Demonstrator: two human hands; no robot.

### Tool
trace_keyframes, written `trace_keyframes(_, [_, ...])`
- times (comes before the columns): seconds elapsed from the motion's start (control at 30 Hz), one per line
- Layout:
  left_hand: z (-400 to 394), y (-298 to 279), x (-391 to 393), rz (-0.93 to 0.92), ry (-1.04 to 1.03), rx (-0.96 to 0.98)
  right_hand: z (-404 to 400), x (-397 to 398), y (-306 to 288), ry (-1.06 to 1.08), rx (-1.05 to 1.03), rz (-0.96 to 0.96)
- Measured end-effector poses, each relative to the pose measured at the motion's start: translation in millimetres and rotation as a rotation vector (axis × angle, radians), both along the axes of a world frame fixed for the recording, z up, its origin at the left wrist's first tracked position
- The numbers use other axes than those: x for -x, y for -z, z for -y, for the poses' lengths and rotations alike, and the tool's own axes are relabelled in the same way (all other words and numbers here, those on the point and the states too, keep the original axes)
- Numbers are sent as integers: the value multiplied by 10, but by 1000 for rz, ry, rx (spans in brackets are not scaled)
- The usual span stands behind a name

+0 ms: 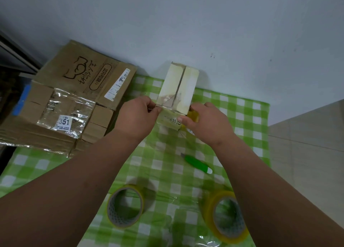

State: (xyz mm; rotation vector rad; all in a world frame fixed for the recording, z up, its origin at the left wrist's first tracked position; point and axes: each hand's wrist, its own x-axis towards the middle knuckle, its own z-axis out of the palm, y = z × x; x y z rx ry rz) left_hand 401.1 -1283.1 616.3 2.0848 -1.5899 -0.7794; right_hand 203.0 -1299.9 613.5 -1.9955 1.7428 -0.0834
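Head view: your left hand (137,114) pinches the near-left edge of the pale box (176,86), which stands on the green checked cloth (242,116) between both hands. Your right hand (206,124) — thumb pressed to the box's front — curls round a yellow tape roll (193,116) at its right side.

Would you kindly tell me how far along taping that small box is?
Done: the small box has its flaps closed, meeting at a centre seam. In hand: the left hand pinches a tape strip at its near edge while the right hand holds the yellow tape roll. Left: probably cutting with the green cutter, lying untouched.
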Motion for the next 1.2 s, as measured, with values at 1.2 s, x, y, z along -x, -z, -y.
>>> trace_keyframes(1.2, [243,39,-41,47,352,-142,-929,-402,320,595,-483,935])
